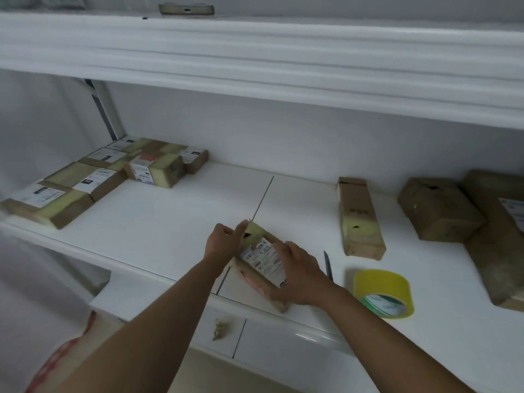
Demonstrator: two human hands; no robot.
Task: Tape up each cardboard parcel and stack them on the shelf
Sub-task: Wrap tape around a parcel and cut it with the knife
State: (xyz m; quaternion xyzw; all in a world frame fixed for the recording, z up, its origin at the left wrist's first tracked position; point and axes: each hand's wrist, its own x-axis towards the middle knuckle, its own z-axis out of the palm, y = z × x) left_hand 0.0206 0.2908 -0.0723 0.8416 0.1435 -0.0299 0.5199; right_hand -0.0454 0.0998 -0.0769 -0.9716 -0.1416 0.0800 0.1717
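Hands of a person work a small brown cardboard parcel (pixel 262 265) with a white printed label, lying at the front edge of a white shelf (pixel 158 222). Left hand (pixel 222 241) pinches the parcel's yellow-taped far end with curled fingers; right hand (pixel 297 275) grasps its near right side, fingers wrapped over the label. A roll of yellow packing tape (pixel 382 292) rests just right of the right wrist, a dark slim cutter (pixel 328 263) between them. Taped parcels (pixel 96 177) lie clustered at the shelf's far left; a long brown box (pixel 360 217) and bulkier cartons (pixel 439 208) sit to the right.
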